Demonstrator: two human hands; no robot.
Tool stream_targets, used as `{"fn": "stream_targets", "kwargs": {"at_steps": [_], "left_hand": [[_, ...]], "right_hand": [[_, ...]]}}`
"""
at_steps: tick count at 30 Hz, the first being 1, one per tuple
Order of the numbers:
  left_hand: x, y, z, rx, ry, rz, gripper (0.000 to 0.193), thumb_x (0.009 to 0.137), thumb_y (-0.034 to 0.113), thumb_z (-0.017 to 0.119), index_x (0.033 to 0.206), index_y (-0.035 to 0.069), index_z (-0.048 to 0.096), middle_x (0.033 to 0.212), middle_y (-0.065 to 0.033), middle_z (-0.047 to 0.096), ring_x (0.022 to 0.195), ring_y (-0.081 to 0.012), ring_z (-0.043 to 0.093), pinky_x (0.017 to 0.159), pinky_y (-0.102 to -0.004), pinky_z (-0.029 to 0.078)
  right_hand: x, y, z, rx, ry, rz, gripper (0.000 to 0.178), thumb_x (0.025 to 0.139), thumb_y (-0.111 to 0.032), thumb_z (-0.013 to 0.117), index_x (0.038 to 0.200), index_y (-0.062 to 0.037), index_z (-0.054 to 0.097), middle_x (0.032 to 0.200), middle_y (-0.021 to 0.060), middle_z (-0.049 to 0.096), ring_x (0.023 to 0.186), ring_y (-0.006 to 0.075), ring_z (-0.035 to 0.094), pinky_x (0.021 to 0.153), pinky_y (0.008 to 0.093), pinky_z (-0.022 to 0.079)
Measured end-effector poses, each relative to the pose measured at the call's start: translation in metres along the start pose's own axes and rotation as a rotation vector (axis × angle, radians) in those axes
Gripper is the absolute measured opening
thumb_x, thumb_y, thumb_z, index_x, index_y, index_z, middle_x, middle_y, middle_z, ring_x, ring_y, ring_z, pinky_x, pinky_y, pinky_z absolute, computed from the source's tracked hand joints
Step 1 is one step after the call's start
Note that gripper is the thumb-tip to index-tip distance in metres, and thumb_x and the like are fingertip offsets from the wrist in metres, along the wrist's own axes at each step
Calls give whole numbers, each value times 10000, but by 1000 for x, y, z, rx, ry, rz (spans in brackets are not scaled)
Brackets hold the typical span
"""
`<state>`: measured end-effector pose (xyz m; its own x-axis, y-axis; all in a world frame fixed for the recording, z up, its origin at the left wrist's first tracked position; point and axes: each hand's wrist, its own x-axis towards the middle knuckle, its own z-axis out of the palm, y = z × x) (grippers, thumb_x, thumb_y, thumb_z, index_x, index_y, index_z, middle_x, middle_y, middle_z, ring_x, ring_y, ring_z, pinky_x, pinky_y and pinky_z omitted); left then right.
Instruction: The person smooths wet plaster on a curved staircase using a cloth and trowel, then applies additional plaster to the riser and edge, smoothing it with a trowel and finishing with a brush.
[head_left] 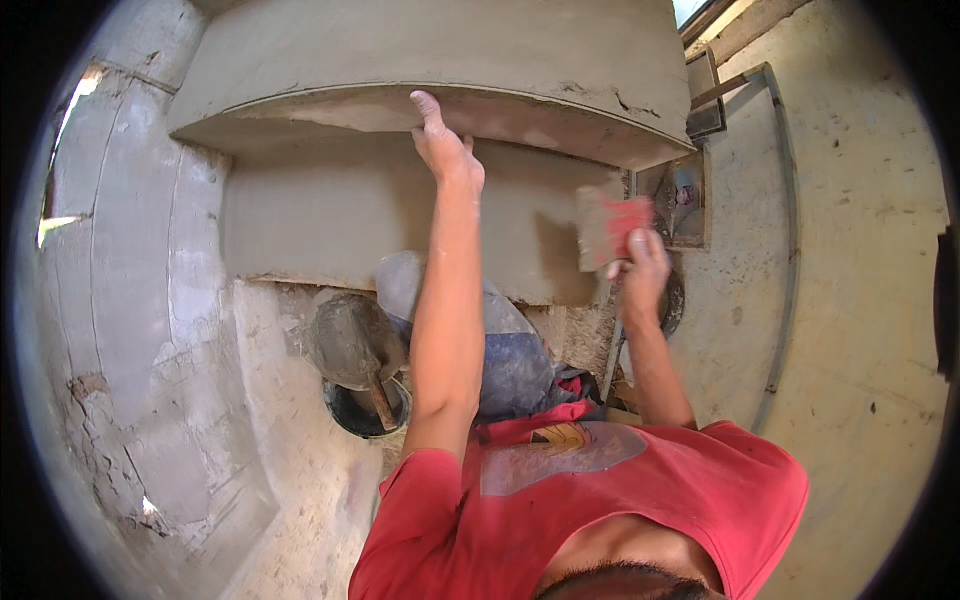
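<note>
My left hand [449,152] is raised to the curved lower edge of a grey plastered ledge [560,115]. Its thumb is stretched out across the brownish edge; the other fingers are mostly hidden, and I see nothing held in it. Over to the right, my right hand [645,272] grips a flat red block [628,218] caked with grey plaster, slightly blurred by motion. The block is held in front of the smooth grey wall [310,215] below the ledge, and I cannot tell whether it touches.
A dark bucket [402,418] stands at lower left, with a plaster-covered round pan [345,335] and its wooden handle [381,403] over it. Along the right wall runs a bent grey pipe [793,220], beside a recessed box [700,205]. Cracked plaster covers the left wall [130,240].
</note>
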<state>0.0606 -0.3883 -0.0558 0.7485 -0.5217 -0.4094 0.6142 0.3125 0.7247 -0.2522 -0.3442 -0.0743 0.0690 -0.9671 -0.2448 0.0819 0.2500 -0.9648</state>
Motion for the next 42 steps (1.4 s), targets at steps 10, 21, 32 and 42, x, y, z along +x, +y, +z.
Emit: {"fn": "stream_targets", "kwargs": {"at_steps": [10, 21, 32, 42], "left_hand": [[17, 5, -14, 196, 32, -62, 1137, 911, 771, 741, 1549, -135, 489, 1449, -184, 582, 1078, -223, 499, 927, -404, 429], [3, 18, -10, 139, 89, 27, 1210, 893, 668, 818, 1591, -199, 345, 1641, -350, 444, 1553, -406, 425, 1271, -458, 347], [-82, 141, -327, 412, 66, 497, 396, 1103, 262, 548, 1361, 16, 720, 1308, -158, 774, 1197, -254, 744, 1087, -389, 536], [-33, 74, -642, 981, 600, -19, 489, 1018, 422, 698, 1225, -9, 801, 1134, -191, 810, 1091, -291, 741, 985, -437, 532]], "right_hand": [[37, 36, 44, -912, -17, -226, 525, 1060, -433, 702, 1347, 4, 654, 1066, 135, 758, 857, 266, 736, 768, 404, 559], [85, -18, 191, -242, -126, -196, 550, 1117, -353, 643, 1171, 193, 678, 1116, 244, 755, 911, 292, 798, 656, 336, 655], [102, -10, 185, -219, -184, -179, 591, 1129, -314, 608, 1309, 248, 577, 1217, 302, 712, 1102, 365, 774, 763, 436, 709], [94, -10, 192, -174, -99, -185, 511, 1104, -323, 662, 1077, 186, 698, 1014, 212, 742, 929, 304, 804, 614, 371, 682]]}}
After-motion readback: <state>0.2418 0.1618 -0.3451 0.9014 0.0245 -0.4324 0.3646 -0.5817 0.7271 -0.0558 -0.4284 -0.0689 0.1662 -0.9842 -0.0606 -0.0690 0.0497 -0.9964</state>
